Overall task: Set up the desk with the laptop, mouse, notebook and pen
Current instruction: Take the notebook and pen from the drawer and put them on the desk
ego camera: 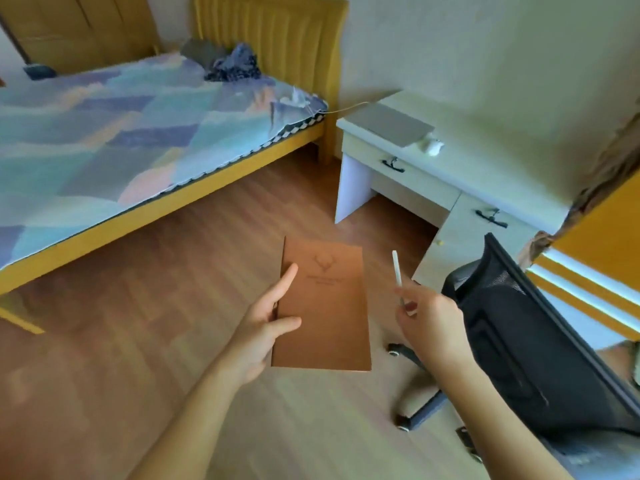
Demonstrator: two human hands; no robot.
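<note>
My left hand (266,323) grips the left edge of a brown notebook (325,306) with a deer-head mark on its cover, held flat above the wooden floor. My right hand (429,320) pinches a white pen (397,271) that points up and away. The pale desk (485,161) stands ahead on the right, some way beyond both hands. A closed grey laptop (394,124) lies on its left end, and a white mouse (433,147) sits just right of the laptop near the front edge.
A black office chair (530,348) on castors stands right of my right hand, in front of the desk drawers (412,174). A bed (131,140) with a patterned cover fills the left. Open wooden floor lies between bed and desk.
</note>
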